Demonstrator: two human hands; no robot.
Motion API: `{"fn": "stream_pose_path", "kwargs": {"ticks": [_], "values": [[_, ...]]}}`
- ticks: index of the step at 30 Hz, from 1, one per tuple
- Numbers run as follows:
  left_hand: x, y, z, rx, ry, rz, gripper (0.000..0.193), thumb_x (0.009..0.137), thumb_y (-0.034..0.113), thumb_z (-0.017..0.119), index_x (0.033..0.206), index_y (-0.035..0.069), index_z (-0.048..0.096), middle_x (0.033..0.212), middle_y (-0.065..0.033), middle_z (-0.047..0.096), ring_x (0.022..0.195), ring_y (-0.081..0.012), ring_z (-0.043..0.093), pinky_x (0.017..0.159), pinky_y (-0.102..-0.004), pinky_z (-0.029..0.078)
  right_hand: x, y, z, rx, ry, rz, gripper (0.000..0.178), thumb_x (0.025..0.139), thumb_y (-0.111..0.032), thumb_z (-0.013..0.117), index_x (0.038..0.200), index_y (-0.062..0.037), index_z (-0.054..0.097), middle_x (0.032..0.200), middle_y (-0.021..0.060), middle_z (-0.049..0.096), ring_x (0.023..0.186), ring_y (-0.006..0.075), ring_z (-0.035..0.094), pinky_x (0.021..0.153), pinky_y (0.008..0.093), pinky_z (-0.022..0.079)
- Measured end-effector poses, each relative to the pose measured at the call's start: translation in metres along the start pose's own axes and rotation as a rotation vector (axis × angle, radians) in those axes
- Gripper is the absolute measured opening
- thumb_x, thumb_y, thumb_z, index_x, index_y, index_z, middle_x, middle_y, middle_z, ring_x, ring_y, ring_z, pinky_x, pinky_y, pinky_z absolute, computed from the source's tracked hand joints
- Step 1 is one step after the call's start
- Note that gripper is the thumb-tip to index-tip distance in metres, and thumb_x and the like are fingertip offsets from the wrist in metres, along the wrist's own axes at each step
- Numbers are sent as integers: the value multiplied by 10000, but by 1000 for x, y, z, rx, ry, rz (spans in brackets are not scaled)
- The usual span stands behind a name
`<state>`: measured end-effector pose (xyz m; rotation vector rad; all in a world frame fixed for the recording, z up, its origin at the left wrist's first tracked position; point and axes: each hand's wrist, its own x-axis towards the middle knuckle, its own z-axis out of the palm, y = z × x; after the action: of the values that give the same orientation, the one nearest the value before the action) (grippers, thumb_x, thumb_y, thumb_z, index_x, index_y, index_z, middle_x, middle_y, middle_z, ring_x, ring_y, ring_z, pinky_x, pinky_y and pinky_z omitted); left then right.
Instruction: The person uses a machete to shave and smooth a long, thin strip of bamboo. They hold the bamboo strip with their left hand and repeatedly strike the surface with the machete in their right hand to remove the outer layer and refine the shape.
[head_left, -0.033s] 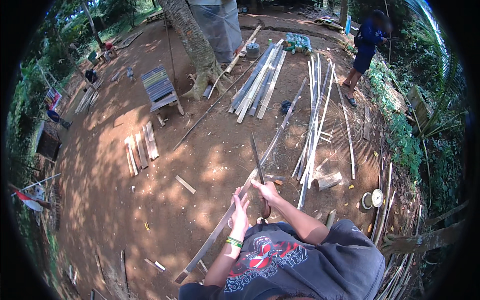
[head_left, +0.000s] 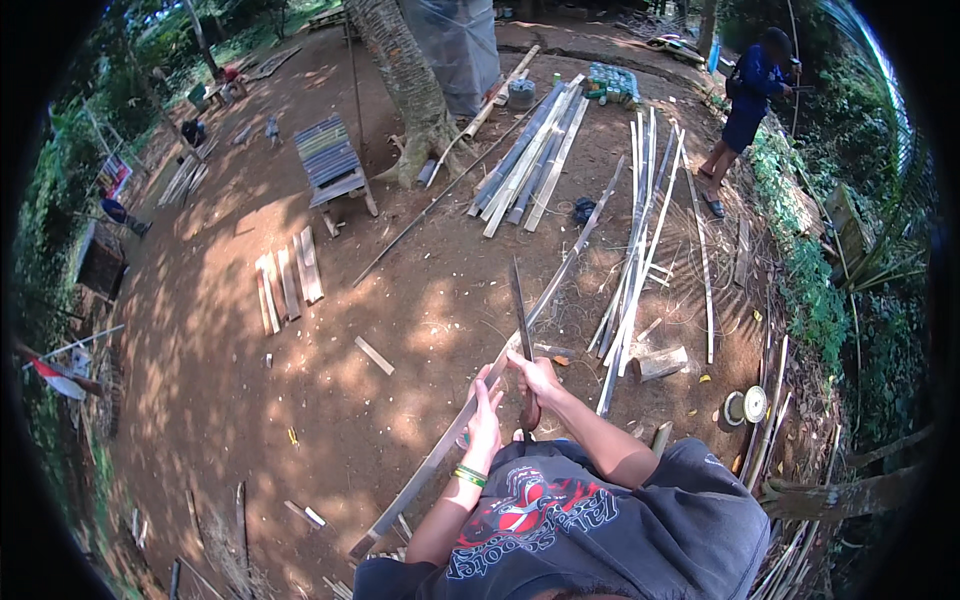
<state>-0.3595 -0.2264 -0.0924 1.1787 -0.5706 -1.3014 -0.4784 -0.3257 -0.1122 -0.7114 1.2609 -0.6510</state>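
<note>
A long, thin bamboo strip (head_left: pixel 420 478) slants across in front of me, from beside my left elbow up toward the far right. My left hand (head_left: pixel 485 418) is closed around it. Just to the right, my right hand (head_left: pixel 538 382) grips a machete (head_left: pixel 520 303) by its dark wooden handle, fingers close to the strip. The dark blade points away from me and lies alongside or over the strip; whether the two touch is hard to tell.
Bamboo strips (head_left: pixel 640 235) lie at right, with more split bamboo (head_left: pixel 530 150) farther off. A short log (head_left: pixel 660 363) and a spool (head_left: pixel 754 404) are near my right side. A bamboo bench (head_left: pixel 330 160) stands by a tree (head_left: pixel 400 80). Another person (head_left: pixel 750 95) stands far right.
The whole view has shifted slightly, so the ground and the far things sit a little differently in it. Both hands keep their grips on the strip and the machete.
</note>
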Motion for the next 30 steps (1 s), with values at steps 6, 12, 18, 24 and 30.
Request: {"fn": "stream_pose_path", "kwargs": {"ticks": [6,12,18,24,30], "values": [[12,17,10,-77,82,19,542,1051,490,377,1440,124,465,1481,-76,461,1306,-229,485,1066,-385,390,13,-14,22,222,-48,-35,306,936,-271,669,701,-150,514,545,-64,398,469,78,391,447,255,343],[-22,36,-25,-5,63,97,574,1040,403,472,1497,76,359,1444,-135,503,1261,-220,526,1062,-390,408,27,-38,37,397,-136,-6,285,934,-255,691,755,-165,489,574,-79,331,492,75,371,460,248,348],[-138,61,-89,-133,217,310,606,1006,293,543,1506,34,321,1409,-185,530,1320,-264,488,1067,-377,389,36,-46,44,372,-149,-30,270,937,-231,687,758,-159,498,571,-73,340,488,80,369,460,256,344],[-193,114,-103,-275,590,659,862,938,629,496,1541,72,233,1522,-213,371,1437,-325,323,1158,-486,259,39,-36,41,384,-109,-21,270,928,-236,698,761,-159,500,575,-70,338,485,94,376,460,278,353],[-188,157,-88,-291,624,728,662,1043,477,388,1499,10,276,1461,-242,434,1353,-365,442,1133,-509,353,25,-24,51,393,-76,31,309,941,-259,680,735,-171,466,576,-71,335,470,89,369,452,254,352]]}}
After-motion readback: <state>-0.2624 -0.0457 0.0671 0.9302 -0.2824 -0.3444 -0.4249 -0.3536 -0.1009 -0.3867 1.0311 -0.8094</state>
